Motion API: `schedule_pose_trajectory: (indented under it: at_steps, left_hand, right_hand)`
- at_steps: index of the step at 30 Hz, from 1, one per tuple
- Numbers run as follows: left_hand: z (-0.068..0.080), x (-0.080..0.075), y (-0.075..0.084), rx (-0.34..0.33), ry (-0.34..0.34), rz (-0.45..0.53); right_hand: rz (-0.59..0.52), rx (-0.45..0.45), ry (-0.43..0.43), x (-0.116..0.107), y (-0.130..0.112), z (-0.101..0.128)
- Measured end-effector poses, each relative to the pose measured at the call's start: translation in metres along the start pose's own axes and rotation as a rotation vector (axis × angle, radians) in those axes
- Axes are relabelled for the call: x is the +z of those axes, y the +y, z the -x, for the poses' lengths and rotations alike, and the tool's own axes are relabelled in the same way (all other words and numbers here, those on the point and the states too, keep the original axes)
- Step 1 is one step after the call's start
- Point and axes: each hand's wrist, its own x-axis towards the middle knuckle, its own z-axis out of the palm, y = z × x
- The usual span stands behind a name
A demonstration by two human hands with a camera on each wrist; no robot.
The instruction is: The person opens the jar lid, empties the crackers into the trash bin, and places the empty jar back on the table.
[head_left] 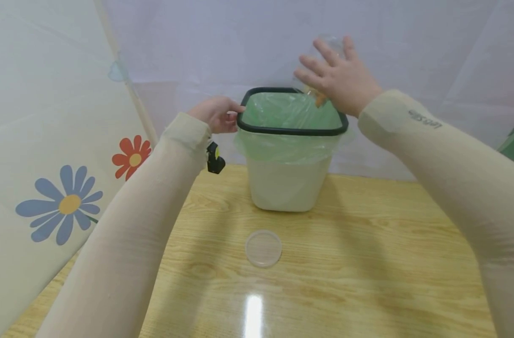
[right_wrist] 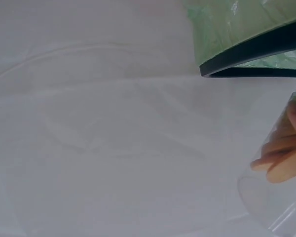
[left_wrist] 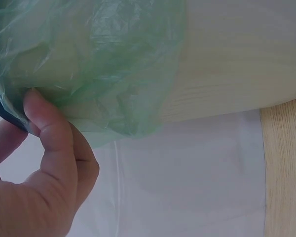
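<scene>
A white bin (head_left: 288, 180) with a black rim and a green plastic liner (head_left: 282, 112) stands on the table. My left hand (head_left: 216, 114) pinches its left rim; in the left wrist view the thumb (left_wrist: 49, 118) presses the liner there. Over the bin's right back corner, my right hand (head_left: 339, 77) grips a clear plastic jar (head_left: 330, 42), tipped with its mouth toward the bin. Orange-brown pieces (head_left: 318, 97) show at the low end of the jar. In the right wrist view, fingers (right_wrist: 286, 165) show through the jar's clear wall.
A round clear lid (head_left: 263, 249) lies flat on the wooden table (head_left: 324, 281) in front of the bin. A white sheet (head_left: 206, 42) hangs close behind the bin. At the left stands a pale panel (head_left: 37, 117) with printed flowers.
</scene>
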Motion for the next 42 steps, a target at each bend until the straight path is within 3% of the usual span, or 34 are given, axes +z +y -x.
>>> schedule_pose_trajectory:
  at_steps: [7,21,30,42]
  left_hand:
    - [-0.0001,0.0012,-0.0003,0.005,0.002,-0.017]
    - [-0.0012,0.0032,-0.0010,0.021,0.029,-0.035]
    - [0.0000,0.0030,-0.0027,0.049,0.011,-0.016]
    - [-0.0031,0.0016,-0.0021,0.019,0.010,0.000]
  right_hand:
    - [-0.039,-0.004,-0.005,-0.0014,0.0034,0.0000]
    - [0.010,-0.018,0.010,-0.0044,0.0036,0.0008]
    - [0.041,0.048,-0.053,-0.0062,0.0045,-0.0007]
    - [0.064,0.084,-0.076,-0.0073,0.0054,-0.0001]
